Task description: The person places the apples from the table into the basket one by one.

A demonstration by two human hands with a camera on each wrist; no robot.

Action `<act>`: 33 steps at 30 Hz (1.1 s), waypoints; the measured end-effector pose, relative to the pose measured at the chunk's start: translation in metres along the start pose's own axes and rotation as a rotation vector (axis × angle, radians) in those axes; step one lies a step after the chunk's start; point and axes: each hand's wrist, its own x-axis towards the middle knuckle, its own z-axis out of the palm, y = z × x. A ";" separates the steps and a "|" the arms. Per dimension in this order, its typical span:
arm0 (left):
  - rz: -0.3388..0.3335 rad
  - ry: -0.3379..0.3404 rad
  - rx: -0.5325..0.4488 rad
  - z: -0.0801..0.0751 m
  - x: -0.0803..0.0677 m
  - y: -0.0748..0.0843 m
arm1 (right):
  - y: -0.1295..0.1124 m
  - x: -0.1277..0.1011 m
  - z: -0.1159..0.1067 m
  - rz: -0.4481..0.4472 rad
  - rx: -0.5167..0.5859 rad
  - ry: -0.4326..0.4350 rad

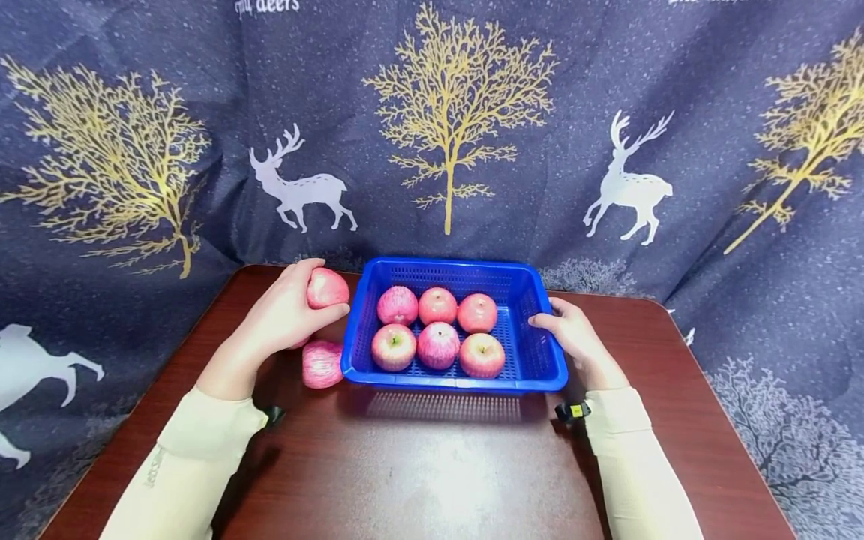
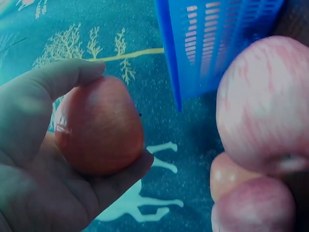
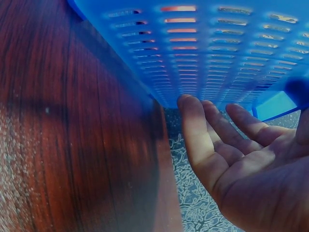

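Left hand (image 1: pixel 286 306) near apples (image 1: pixel 322 365) and basket (image 1: pixel 454 384)

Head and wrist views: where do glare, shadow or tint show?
Head: white glare on the reddish-brown wooden table, shadow in front of the rectangular blue plastic basket; left wrist: dim teal tint, the held round red apple shaded; right wrist: bluish tint, dark shadow on the table.

"deers" (image 1: pixel 277 6) on the dark backdrop (image 1: pixel 540 187)
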 end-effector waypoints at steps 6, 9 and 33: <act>0.023 -0.001 -0.015 0.006 0.014 0.017 | 0.000 0.000 0.000 -0.005 0.003 -0.004; 0.026 -0.016 -0.009 0.009 0.021 0.024 | 0.000 0.001 0.001 0.000 0.009 -0.004; 0.122 -0.086 -0.027 0.046 0.070 0.090 | -0.003 -0.001 0.002 -0.016 0.034 -0.003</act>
